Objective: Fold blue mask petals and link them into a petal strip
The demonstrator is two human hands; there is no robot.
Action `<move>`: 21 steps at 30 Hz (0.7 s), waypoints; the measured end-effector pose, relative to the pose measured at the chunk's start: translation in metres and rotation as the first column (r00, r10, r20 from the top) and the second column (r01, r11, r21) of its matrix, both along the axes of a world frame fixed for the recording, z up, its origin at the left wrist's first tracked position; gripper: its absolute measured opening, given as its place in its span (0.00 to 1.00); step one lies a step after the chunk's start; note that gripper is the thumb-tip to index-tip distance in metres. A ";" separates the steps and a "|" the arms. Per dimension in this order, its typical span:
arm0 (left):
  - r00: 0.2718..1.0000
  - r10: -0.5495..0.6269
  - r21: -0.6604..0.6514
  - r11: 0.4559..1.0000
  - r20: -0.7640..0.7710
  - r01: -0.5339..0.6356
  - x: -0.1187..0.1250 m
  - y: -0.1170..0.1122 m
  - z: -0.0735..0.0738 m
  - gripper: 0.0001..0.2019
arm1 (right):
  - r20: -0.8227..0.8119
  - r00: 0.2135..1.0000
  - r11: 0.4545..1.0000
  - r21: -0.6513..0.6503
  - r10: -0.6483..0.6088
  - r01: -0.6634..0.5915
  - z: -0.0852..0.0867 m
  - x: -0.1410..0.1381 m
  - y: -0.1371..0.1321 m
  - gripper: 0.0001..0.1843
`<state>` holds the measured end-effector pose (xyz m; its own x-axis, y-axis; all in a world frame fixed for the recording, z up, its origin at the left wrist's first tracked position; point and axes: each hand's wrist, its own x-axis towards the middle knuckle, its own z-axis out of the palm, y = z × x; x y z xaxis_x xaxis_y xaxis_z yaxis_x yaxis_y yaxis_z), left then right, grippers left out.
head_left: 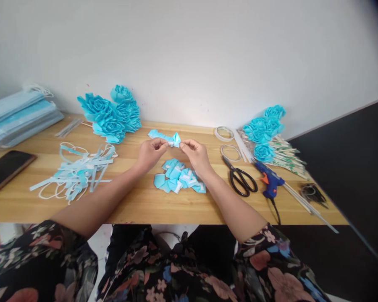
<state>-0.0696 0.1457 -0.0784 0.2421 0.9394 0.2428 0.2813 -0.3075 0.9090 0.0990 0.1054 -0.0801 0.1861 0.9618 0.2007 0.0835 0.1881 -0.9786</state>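
Observation:
Between my two hands is a small folded light-blue petal piece point(176, 140), raised a little over the table. My left hand point(151, 152) pinches its left side between thumb and fingers. On its right side, the thumb and fingers of my right hand point(195, 156) are closed as well. Just behind the hands lie more folded blue pieces point(157, 134), partly covered by the left hand. Nearer to me, between my forearms, is a loose pile of folded blue petal pieces point(179, 178) with white strips on them.
Blue flowers point(113, 115) and mask scraps point(78, 172) lie left, with stacked face masks point(19, 113) and a phone point(8, 170) beyond. At right are tape rolls point(224, 134), black-handled scissors point(242, 180), a blue glue gun point(271, 181), more blue flowers point(263, 130) and pliers point(315, 195).

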 end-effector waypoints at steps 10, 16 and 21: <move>0.974 0.222 0.163 0.960 0.046 -0.227 -0.028 0.013 0.043 0.10 | -0.234 0.963 0.987 -0.116 -0.132 0.108 -0.007 0.019 0.013 0.11; 0.799 0.269 0.353 0.932 -0.538 -0.076 -0.093 0.013 0.113 0.08 | -0.285 0.952 0.990 -0.123 -0.108 0.076 -0.012 0.024 0.018 0.13; 0.450 0.128 0.141 0.990 -0.884 -0.003 -0.158 0.019 0.081 0.11 | -0.241 0.965 0.993 -0.088 -0.100 0.081 -0.011 0.022 0.018 0.13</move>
